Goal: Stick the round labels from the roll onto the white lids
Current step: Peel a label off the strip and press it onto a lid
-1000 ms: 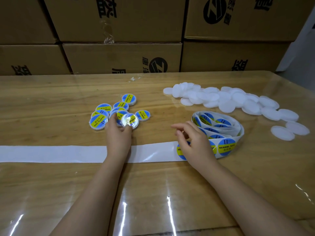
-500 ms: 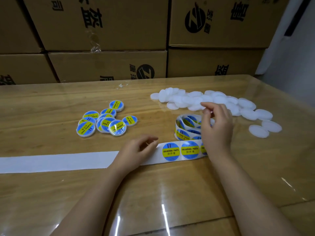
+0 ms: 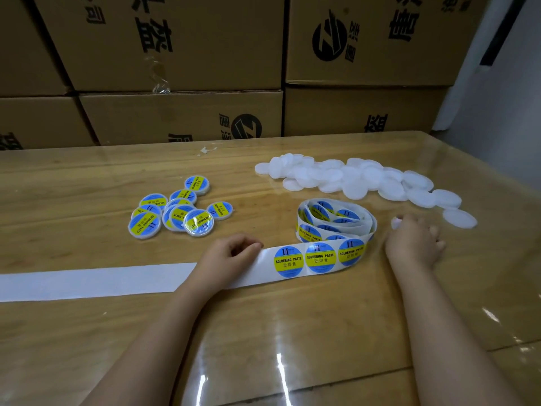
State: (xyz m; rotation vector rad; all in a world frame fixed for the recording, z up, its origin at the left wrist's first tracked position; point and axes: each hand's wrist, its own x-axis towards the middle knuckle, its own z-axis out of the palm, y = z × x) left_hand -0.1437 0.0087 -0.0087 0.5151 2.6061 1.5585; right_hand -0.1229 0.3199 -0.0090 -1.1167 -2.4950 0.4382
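Round labels point(image 3: 319, 257), blue and yellow, show three in a row on the flat run of strip at centre frame. The rest are wound in the loose roll point(image 3: 336, 219) just behind them.

From the left edge, I see the backing strip point(image 3: 87, 281), bare of labels, lying flat towards the centre. Above it, left of centre, is a cluster of labelled lids point(image 3: 175, 213), some overlapping. My left hand point(image 3: 228, 256) rests on the strip just left of the first label with its fingers curled. I cannot tell whether it pinches the paper or only presses it. My right hand point(image 3: 412, 244) lies right of the roll, fingers curled. Something pale shows at its fingertips, possibly a lid, but I cannot tell. The white lids point(image 3: 366, 180) are heaped across the upper right, with a few lying apart.

I judge the labels thin, limp and tacky underneath. They are best lifted by an edge while the strip is held down, because a folded one would stick to itself. The lids look light and stiff, so they are likely to slide on the glossy table point(image 3: 292, 332).

The lower half of the frame is open table. Cardboard boxes point(image 3: 205, 54) wall off the top.
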